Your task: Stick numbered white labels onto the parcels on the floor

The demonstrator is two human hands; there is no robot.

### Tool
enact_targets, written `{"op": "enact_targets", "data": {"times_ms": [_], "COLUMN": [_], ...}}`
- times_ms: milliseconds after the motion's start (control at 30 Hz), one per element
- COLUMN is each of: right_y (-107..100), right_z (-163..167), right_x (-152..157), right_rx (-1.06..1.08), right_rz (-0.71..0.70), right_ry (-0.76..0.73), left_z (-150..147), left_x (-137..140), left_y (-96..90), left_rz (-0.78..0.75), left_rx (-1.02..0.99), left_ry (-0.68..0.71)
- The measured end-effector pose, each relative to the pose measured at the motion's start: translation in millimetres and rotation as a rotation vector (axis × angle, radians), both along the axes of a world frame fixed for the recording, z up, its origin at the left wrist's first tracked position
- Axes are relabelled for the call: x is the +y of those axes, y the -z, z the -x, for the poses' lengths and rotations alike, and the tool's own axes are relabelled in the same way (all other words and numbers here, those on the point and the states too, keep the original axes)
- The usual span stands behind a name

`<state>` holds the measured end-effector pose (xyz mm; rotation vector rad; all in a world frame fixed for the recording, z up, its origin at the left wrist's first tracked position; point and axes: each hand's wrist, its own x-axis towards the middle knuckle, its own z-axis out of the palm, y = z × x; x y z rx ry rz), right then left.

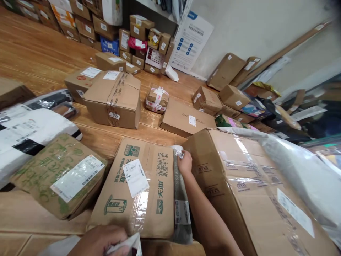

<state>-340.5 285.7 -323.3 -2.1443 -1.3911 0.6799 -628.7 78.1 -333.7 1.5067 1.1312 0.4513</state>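
1. The right hand (184,163) is closed, fingertips pinching a small white sticker label (179,153) at the top end of a grey plastic mailer bag (182,199).
2. That bag stands wedged in the gap between the taped brown carton with green print (138,188) and the large brown cardboard box (253,192) on the right, touching both.
3. The left hand (99,241), at the bottom edge, is curled shut around a crumpled white plastic pouch (128,244).
4. The mailer looks soft, light and slick; the film would likely slip, so its gathered top edge seems the surest hold.
5. The label is thin paper and probably tears easily.
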Motion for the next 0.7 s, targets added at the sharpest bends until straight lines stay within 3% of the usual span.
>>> {"op": "enact_targets", "data": {"times_ms": [100,167,200,300,367,467,567,700], "right_y": [-29,-44,-49,-44,-35,-27,-31,-33], "right_z": [35,60,70,90,94,91,88,91], "right_x": [-54,-98,-118,-157,-166,-164,-161,-160], "right_rx": [0.27,0.563,0.857,1.152,1.105,0.931,0.786,1.004], "right_rz": [0.036,0.231,0.412,0.473,0.432,0.414,0.428,0.472], "right_ry": [-0.294,-0.661,-0.838,-0.618,-0.433,-0.451,-0.572,-0.481], "left_z": [-4,-8,-9,-9,-6,-3,-9,-22], "left_x": [16,21,23,23,22,24,27,27], "left_y": [-20.0,-26.6,-26.9,-20.0,-16.6,-23.2,-38.0,-42.6], "left_rz": [-0.067,-0.026,0.008,0.055,0.032,0.02,0.166,0.409], "left_rx": [0.006,-0.043,-0.073,-0.115,-0.034,0.105,-0.06,-0.219], "left_ry": [-0.17,-0.26,-0.297,-0.34,-0.207,-0.057,-0.247,-0.429]}}
